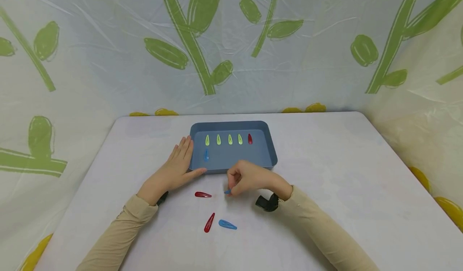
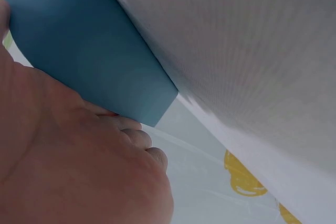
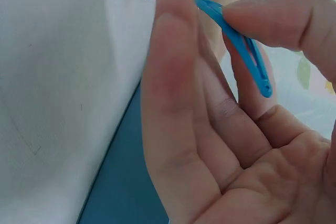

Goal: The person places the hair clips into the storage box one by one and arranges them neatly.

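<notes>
My right hand (image 1: 249, 178) pinches a blue snap hair clip (image 3: 244, 51) between thumb and fingertips, just in front of the blue-grey tray (image 1: 238, 158). Straight-fingered, my left hand (image 1: 177, 166) rests along the tray's left side, its thumb by the front left corner. Inside the tray, a back row holds several yellow-green hair clips (image 1: 218, 139) and a red hair clip (image 1: 250, 139) at its right end. Below that row's left end lies another blue hair clip (image 1: 206, 155). The left wrist view shows the left hand's palm (image 2: 79, 145) against the tray wall (image 2: 94, 51).
On the white table (image 1: 325, 154), a red clip (image 1: 203, 194) lies between the hands. Closer to the front edge are a second red clip (image 1: 209, 223) and a blue clip (image 1: 228, 224). A flower-printed sheet (image 1: 307, 62) hangs behind the table.
</notes>
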The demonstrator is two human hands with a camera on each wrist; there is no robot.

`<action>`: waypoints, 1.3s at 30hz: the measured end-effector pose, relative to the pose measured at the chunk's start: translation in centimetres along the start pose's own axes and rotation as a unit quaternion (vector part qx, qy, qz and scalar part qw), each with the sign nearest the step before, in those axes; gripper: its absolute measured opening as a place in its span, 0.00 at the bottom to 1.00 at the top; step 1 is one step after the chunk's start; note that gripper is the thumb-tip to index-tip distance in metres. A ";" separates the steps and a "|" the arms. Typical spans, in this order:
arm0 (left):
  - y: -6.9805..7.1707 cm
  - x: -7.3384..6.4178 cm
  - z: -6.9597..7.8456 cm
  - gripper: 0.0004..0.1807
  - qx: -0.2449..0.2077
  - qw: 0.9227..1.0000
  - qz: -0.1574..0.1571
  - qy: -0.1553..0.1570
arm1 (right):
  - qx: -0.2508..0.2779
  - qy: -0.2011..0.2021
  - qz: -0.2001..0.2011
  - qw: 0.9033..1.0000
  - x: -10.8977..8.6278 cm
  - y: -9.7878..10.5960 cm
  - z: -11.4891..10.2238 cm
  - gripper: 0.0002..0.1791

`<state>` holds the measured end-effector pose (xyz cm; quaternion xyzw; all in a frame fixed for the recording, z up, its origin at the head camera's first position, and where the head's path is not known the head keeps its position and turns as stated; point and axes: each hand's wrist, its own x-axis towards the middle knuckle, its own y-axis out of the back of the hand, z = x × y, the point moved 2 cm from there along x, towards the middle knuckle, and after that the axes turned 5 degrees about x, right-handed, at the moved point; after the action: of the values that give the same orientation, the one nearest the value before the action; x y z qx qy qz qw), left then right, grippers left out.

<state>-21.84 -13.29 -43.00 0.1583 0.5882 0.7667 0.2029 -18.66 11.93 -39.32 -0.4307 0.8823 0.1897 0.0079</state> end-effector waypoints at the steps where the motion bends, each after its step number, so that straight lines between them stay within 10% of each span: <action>1: 0.0 0.0 0.0 0.60 0.000 1.000 -0.001 0.000 | -0.002 -0.001 0.000 1.000 0.0 0.0 0.0 0.08; 39: -0.1 0.0 0.0 0.59 0.003 1.000 0.001 0.004 | 0.074 0.026 0.042 0.996 0.0 0.7 0.2 0.07</action>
<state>-21.79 -13.30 -43.14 0.1566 0.5913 0.7656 0.1991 -19.28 12.38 -39.29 -0.3959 0.9113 0.1130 0.0090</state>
